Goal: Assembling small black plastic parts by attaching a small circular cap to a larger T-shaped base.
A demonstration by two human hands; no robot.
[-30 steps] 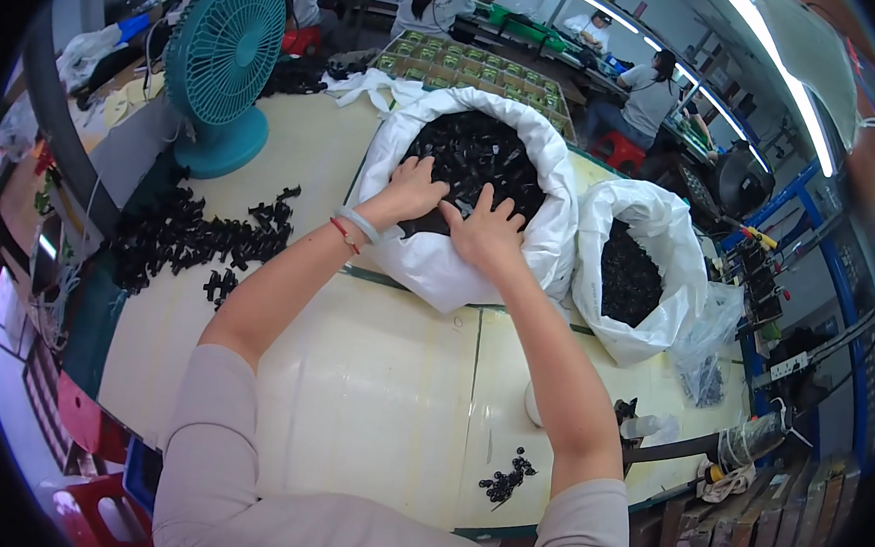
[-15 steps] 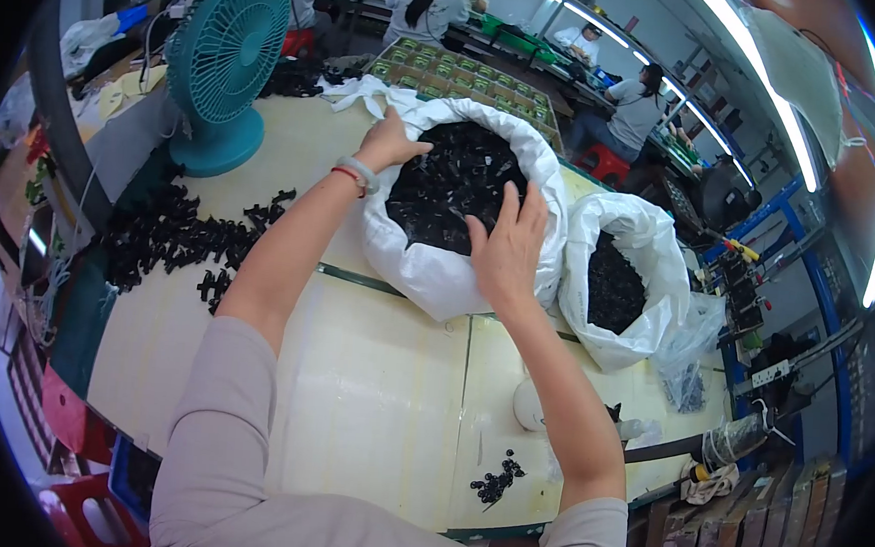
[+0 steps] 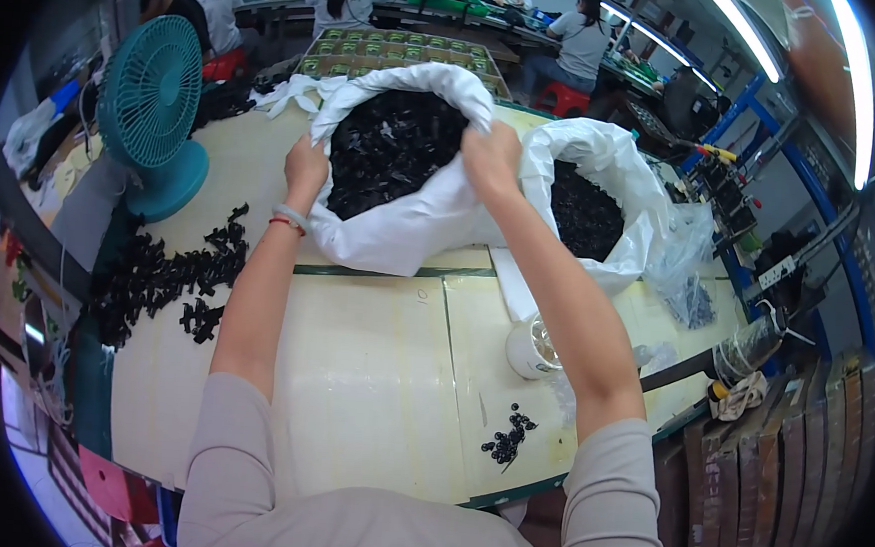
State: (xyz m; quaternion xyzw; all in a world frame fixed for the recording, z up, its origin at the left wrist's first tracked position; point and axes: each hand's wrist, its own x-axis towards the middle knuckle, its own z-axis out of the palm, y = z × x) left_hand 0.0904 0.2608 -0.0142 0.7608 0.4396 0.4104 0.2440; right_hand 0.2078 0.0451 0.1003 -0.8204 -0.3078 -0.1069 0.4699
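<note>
A large white woven sack [image 3: 389, 241] stands on the table, its mouth rolled outward. Small black plastic parts [image 3: 390, 150] fill it. My left hand [image 3: 307, 170] is closed on the left side of its rim. On the right side of the same rim, my right hand [image 3: 490, 158] grips the bunched fabric. A second white sack [image 3: 643, 191], holding more black pieces [image 3: 586, 217], stands just right of my right hand.
A teal fan [image 3: 152, 106] stands at the left, near a spread pile of black clips [image 3: 157, 271]. A white tub [image 3: 530, 351] and small black rings [image 3: 510, 436] are near my right forearm. Trays of green-topped items [image 3: 401, 51] lie behind; several people sit farther back.
My hands, earlier spread open over the sack's mouth, now grip its rim on both sides. The rim is pulled into a wider, tilted shape. The whole view has shifted slightly.
</note>
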